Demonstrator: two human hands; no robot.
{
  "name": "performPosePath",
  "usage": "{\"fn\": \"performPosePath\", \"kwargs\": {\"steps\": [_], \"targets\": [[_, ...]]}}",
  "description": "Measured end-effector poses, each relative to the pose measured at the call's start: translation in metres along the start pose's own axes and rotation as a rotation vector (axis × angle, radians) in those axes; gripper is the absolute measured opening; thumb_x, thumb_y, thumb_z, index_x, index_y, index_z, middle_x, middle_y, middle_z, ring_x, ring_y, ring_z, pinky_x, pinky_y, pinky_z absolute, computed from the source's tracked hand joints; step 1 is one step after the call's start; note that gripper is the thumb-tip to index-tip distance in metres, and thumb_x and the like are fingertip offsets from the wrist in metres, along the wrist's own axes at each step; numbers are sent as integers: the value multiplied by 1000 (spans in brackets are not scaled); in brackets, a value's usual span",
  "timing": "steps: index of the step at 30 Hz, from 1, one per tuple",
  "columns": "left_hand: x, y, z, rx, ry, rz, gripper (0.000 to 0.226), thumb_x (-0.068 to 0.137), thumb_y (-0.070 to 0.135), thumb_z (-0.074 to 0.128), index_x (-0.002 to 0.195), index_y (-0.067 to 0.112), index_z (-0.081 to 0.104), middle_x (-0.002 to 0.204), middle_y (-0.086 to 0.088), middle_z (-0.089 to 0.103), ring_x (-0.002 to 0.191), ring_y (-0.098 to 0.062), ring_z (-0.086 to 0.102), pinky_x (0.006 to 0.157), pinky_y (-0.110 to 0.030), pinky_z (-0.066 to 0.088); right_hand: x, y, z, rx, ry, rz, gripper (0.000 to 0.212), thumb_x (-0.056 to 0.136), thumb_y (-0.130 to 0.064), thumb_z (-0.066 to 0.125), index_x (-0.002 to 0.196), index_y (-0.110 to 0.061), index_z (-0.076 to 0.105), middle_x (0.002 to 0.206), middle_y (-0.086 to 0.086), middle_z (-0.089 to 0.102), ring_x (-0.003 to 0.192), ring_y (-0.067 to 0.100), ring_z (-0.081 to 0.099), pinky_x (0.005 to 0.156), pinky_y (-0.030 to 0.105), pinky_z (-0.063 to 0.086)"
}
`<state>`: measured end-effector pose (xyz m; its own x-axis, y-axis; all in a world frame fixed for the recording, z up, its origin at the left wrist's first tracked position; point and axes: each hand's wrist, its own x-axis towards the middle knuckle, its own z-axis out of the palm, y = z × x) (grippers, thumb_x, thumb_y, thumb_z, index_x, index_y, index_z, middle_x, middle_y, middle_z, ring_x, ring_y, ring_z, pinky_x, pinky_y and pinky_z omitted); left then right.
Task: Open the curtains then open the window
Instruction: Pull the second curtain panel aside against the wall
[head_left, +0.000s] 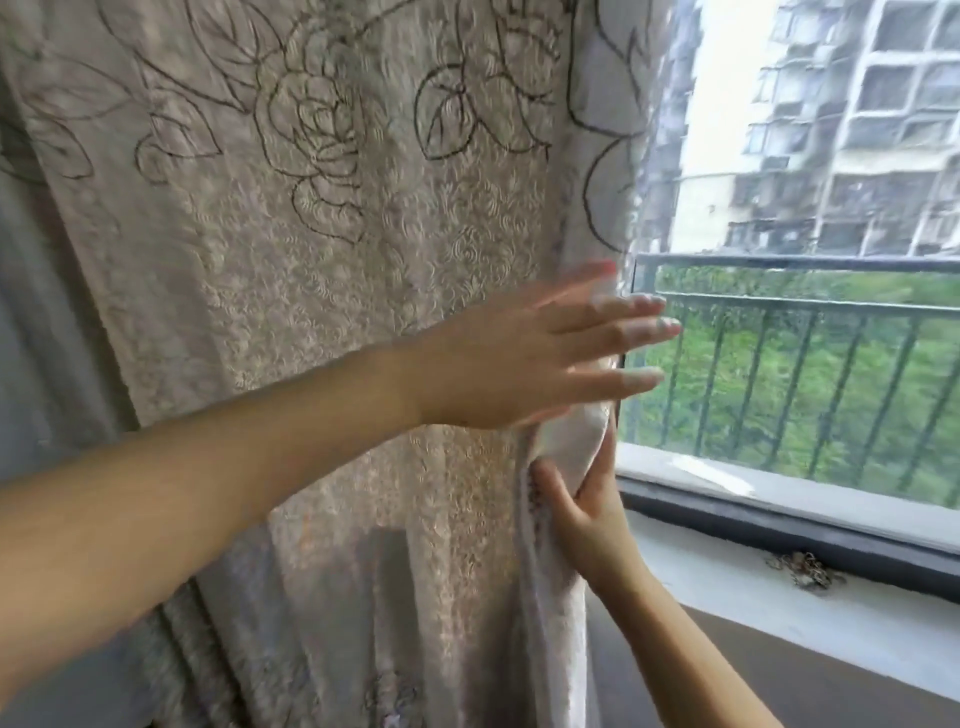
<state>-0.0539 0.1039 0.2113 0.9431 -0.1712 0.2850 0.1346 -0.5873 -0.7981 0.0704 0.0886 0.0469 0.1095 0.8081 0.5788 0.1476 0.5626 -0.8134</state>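
1. Curtain (322, 291): pale cream cloth with fine raised floral weave, large roses and leaves outlined in dark thread across the upper part. It covers the left and middle of the view; its right edge hangs bunched in a loose fold.
2. Window (810, 171): uncovered on the right, glass blurred. Beyond it a dark railing (789, 332), green foliage, pale apartment blocks. White sill (779, 587) below, with a small tangle of chain (804, 567) on it.
3. Curtain edge runs between my two hands, just left of the bare glass.
4. My left hand (524, 358): spread flat, fingers straight and fanned wide, palm laid against the cloth at the edge, fingertips past it over the glass. Gripping nothing.
5. My right hand (584, 514): lower, reaching up, fingers closed on the bunched fold of the curtain edge.
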Motion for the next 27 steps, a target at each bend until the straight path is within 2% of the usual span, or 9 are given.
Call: {"fn": "performPosePath", "kwargs": {"steps": [2, 5, 8, 10, 13, 18, 22, 25, 27], "targets": [[-3, -37, 1, 91, -27, 71, 41, 84, 18, 50, 124, 15, 53, 135, -14, 53, 128, -29, 43, 110, -52, 16, 16, 1, 26, -27, 45, -19, 83, 74, -53, 55, 140, -43, 5, 150, -4, 27, 133, 8, 33, 106, 19, 35], [-23, -93, 5, 242, -125, 141, 32, 91, 29, 40, 109, 15, 63, 127, -10, 61, 126, -27, 47, 110, -53, 8, 43, 3, 67, -68, 70, -55, 66, 74, -55, 49, 129, -58, 13, 141, -15, 36, 127, -2, 36, 103, 14, 33], [-56, -144, 11, 318, -236, 130, 40, 96, 34, 28, 96, 18, 64, 106, -4, 69, 115, -24, 55, 113, -50, 2, 77, 17, 112, -172, 62, -81, 50, 83, -56, 34, 132, -45, 29, 135, -8, 45, 125, 4, 40, 107, 34, 36], [-84, -172, 20, 330, -237, 122, 42, 96, 35, 31, 80, 16, 65, 81, -2, 69, 92, -25, 62, 112, -49, 19, 102, 22, 145, -243, 62, -120, 49, 89, -54, 26, 136, -38, 31, 139, -5, 43, 128, 7, 37, 108, 38, 34], [-138, -209, 35, 399, -210, 43, 46, 92, 33, 39, 60, 10, 63, 60, -4, 65, 63, -25, 60, 85, -36, 49, 139, 24, 198, -270, 60, -255, 38, 96, -35, 30, 134, -37, 33, 138, -12, 41, 128, 4, 36, 107, 28, 31], [-238, -267, 54, 445, -248, -120, 54, 93, 34, 37, 48, 14, 59, 46, 0, 61, 46, -20, 53, 72, -31, 29, 193, 38, 306, -221, 23, -330, 44, 95, -31, 25, 139, -25, 31, 146, 7, 36, 135, 14, 30, 111, 39, 29], [-301, -302, 56, 521, -250, -185, 47, 86, 29, 46, 44, 13, 60, 41, -2, 60, 41, -21, 52, 69, -31, 30, 228, 46, 389, -177, 15, -376, 45, 96, -25, 26, 140, -18, 31, 144, 9, 39, 134, 17, 32, 108, 43, 33], [-352, -331, 62, 571, -235, -191, 45, 85, 28, 48, 45, 12, 62, 40, -4, 61, 39, -22, 52, 67, -32, 30, 251, 53, 449, -165, 30, -415, 49, 94, -7, 33, 141, -21, 29, 145, 8, 38, 135, 17, 32, 108, 43, 34], [-389, -348, 64, 586, -212, -196, 43, 84, 26, 49, 45, 12, 63, 40, -5, 61, 39, -23, 51, 67, -32, 30, 266, 57, 489, -152, 16, -424, 49, 95, -10, 32, 142, -24, 27, 147, 6, 36, 136, 15, 30, 108, 42, 34]]}}
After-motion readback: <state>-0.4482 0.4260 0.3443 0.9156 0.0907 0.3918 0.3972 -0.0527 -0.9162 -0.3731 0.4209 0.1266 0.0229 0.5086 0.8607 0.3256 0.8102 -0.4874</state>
